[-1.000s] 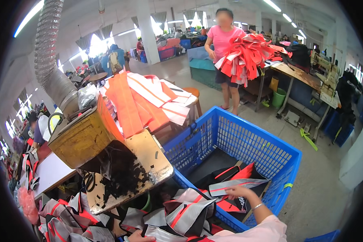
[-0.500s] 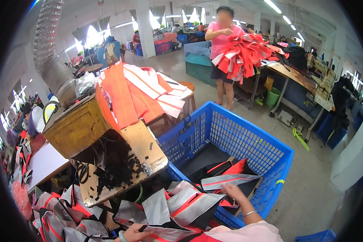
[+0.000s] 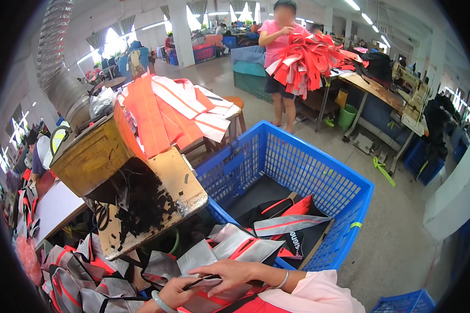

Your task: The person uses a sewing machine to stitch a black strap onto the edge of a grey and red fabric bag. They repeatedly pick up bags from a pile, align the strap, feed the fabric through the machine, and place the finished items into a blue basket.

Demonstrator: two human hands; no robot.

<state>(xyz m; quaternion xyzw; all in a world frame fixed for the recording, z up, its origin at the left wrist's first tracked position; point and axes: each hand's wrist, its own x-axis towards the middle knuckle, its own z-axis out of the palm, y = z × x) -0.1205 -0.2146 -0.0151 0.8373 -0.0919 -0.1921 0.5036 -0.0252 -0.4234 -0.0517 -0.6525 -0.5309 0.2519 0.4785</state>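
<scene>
My left hand (image 3: pixel 173 293), with a pale bangle at its wrist, is closed on the black edge of a grey-and-red fabric piece (image 3: pixel 206 305) low in front of me. My right hand (image 3: pixel 228 273), wearing a silver bangle, reaches across from the right. Its fingers bend over the same black edge, close to the left fingertips, and partly cover it. More grey fabric pieces with red stripes (image 3: pixel 245 245) lie just beyond my hands. Inside the blue plastic crate (image 3: pixel 318 156) ahead rests a grey strip with a red line (image 3: pixel 287 224), among black and red pieces.
A worn board with black scraps (image 3: pixel 146 208) and a yellow metal housing (image 3: pixel 91 159) stand at left, under a flexible silver duct (image 3: pixel 62 73). Red and white strips (image 3: pixel 167 112) are piled behind. A person in pink (image 3: pixel 277 41) holds a red bundle near a sewing machine (image 3: pixel 412 99).
My right hand has left the crate and moved left to meet my left hand at the fabric edge. The view has shifted slightly; the person beyond still holds the red bundle.
</scene>
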